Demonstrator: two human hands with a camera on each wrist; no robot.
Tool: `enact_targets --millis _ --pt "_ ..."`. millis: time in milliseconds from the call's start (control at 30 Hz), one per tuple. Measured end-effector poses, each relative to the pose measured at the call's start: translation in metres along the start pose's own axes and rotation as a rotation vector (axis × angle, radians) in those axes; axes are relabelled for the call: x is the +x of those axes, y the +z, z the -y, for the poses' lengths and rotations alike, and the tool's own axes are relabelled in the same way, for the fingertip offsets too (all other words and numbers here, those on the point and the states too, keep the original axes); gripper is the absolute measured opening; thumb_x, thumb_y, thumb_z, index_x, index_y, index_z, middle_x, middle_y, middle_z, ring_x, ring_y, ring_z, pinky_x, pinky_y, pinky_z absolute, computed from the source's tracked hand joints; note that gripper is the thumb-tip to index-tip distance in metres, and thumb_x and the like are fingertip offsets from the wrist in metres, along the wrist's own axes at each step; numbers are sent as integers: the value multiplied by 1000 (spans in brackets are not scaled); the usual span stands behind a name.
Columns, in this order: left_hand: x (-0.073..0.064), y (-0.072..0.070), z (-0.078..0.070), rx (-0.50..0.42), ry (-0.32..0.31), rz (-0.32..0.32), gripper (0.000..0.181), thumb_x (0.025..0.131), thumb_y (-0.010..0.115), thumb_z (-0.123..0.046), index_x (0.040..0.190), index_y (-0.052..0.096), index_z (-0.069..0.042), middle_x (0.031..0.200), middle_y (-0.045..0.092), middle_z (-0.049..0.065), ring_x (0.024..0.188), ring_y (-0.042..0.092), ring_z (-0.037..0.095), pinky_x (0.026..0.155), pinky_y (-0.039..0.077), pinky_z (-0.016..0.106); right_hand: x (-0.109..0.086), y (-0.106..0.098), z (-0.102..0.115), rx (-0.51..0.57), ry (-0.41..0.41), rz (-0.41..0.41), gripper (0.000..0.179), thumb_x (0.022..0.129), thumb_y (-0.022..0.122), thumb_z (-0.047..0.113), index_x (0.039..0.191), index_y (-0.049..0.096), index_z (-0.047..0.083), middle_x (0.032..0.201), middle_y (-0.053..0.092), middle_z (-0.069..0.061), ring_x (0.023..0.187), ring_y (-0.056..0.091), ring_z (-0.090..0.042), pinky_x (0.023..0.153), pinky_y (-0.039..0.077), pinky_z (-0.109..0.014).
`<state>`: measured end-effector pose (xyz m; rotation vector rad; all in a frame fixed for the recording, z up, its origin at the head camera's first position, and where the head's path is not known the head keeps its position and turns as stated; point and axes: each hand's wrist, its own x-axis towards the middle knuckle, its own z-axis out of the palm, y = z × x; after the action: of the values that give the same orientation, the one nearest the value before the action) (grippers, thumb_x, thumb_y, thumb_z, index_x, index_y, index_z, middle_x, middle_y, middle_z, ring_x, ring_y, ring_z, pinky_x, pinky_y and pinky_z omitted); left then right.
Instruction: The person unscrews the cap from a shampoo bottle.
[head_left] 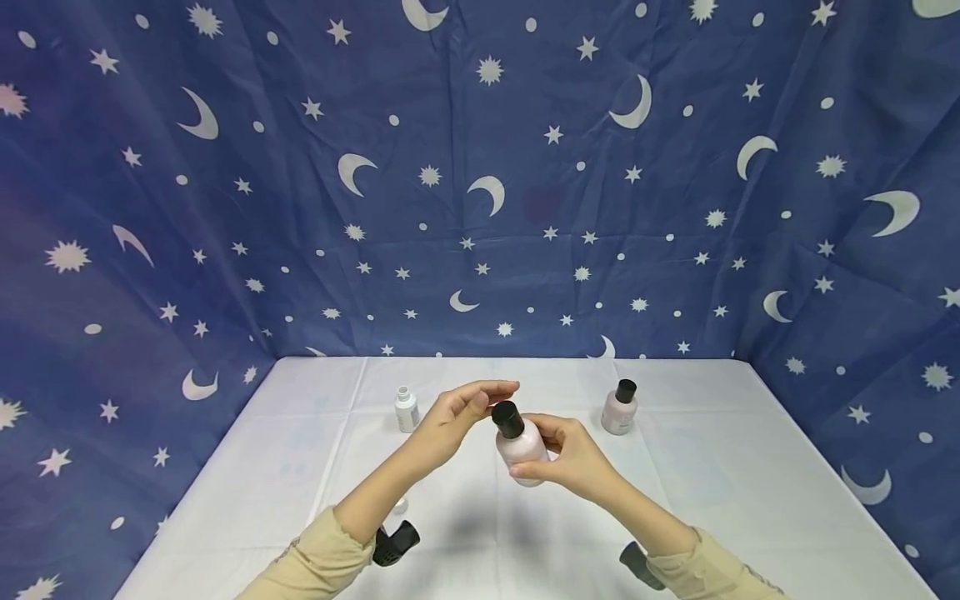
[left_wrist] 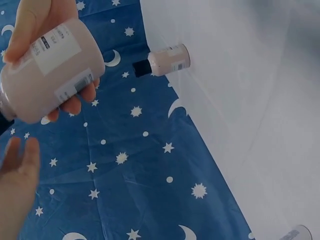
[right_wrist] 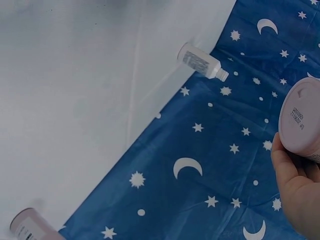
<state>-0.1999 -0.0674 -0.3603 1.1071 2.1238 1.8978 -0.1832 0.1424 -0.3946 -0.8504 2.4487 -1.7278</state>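
A pink bottle with a black cap [head_left: 521,454] is held up over the table, tilted with its cap toward the upper left. My right hand [head_left: 573,458] grips its body, thumb in front and fingers behind; the printed base of the bottle [right_wrist: 299,120] faces the right wrist camera. Close beside the black cap is my left hand [head_left: 459,421], its fingers extended and nothing in its grasp. In the left wrist view, the left fingers [left_wrist: 31,155] are just apart from the bottle, whose white label [left_wrist: 56,49] shows.
A second pink bottle with a black cap [head_left: 619,408] stands at the right on the white-covered table [head_left: 697,467]. Further left is a small uncapped white bottle [head_left: 407,410]. A small white cap-like piece [head_left: 401,506] lies near the left forearm. Star-patterned cloth [head_left: 480,208] surrounds the table.
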Motion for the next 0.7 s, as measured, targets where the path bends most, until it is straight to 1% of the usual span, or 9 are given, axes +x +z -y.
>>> enact_targets --millis 67,167,333,400,467,567,700 --pt "-1 -1 -1 -1 9 50 62 100 33 -46 134 48 3 138 49 21 130 46 31 109 40 31 -1 0 -1 -4 3 -2 53 74 79 12 120 59 -7 111 66 -22 92 62 -1 84 53 -20" --pt "-2 -3 -1 -24 23 104 56 103 32 -38 137 44 5 142 45 21 133 42 30 111 37 34 -2 0 -1 0 5 -3 53 74 79 12 120 59 -7 111 66 -22 92 62 -1 84 53 -20" --pt "-3 -3 0 -48 1 127 46 103 36 -28 136 46 3 141 46 19 132 44 14 111 36 28 -3 1 -1 6 13 -2 54 74 79 12 120 59 -7 110 66 -22 92 62 -1 84 53 -20" --pt "-3 -3 1 -51 -11 129 44 103 39 -25 135 47 3 140 48 19 130 45 8 110 37 25 -3 1 0 0 16 -7 53 74 80 12 119 59 -7 110 66 -21 92 62 -1 84 53 -20" --pt "-3 -4 2 -53 -11 124 43 102 42 -23 134 48 5 137 50 21 128 47 6 108 38 23 -3 0 0 -5 17 -14 53 74 80 12 119 59 -6 111 66 -21 93 62 -1 85 52 -20" --pt "-4 -4 3 -67 -14 95 42 100 47 -21 131 49 7 133 52 25 122 52 3 104 43 23 -3 0 0 -7 21 -20 53 73 80 12 120 59 -5 112 66 -20 95 62 0 87 51 -20" --pt "-5 -5 2 -93 -32 51 42 99 49 -19 128 51 10 131 52 28 113 58 0 99 48 25 -3 -1 0 -2 20 -21 54 73 80 13 120 59 -5 113 66 -21 95 62 -1 87 52 -20"
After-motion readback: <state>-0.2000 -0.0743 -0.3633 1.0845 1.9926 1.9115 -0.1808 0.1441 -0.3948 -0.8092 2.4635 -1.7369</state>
